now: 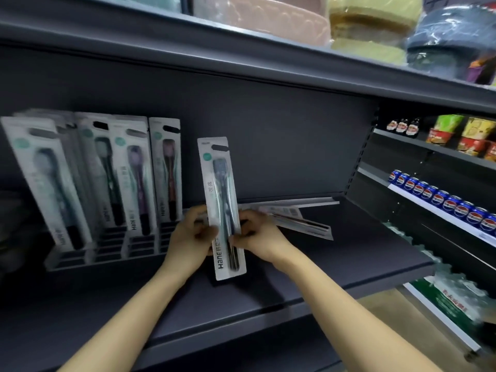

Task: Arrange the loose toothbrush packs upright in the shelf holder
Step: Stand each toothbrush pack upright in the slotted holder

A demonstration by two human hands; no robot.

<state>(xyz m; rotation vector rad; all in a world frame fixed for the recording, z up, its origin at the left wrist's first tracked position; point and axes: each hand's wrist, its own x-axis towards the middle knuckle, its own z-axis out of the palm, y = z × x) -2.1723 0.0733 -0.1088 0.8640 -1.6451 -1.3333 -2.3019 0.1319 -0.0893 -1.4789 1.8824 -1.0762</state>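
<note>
Held pack: toothbrush pack [222,208] is standing nearly upright in the air, top leaning slightly left, just right of the shelf holder [107,253] and in front of its right end.
Left hand: left hand [192,236] is gripping the pack's left edge near the lower half, fingers curled round it.
Right hand: right hand [259,237] is pinching the pack's right edge at about the same height, thumb on the front face.
Shelf holder: it is sitting at the left of the dark shelf [349,264], and upright packs [118,178] are leaning back in its slots (several rows, the leftmost tilted most).
Loose packs: loose packs [292,216] are lying flat on the shelf to the right of the holder, fanning out behind the right hand.
Beyond the holder: blue cans [440,201] are lining a lower shelf far to its right, with cup noodles [461,138] above them.
Above the holder: wrapped bundles [370,28] are resting on the upper shelf.
</note>
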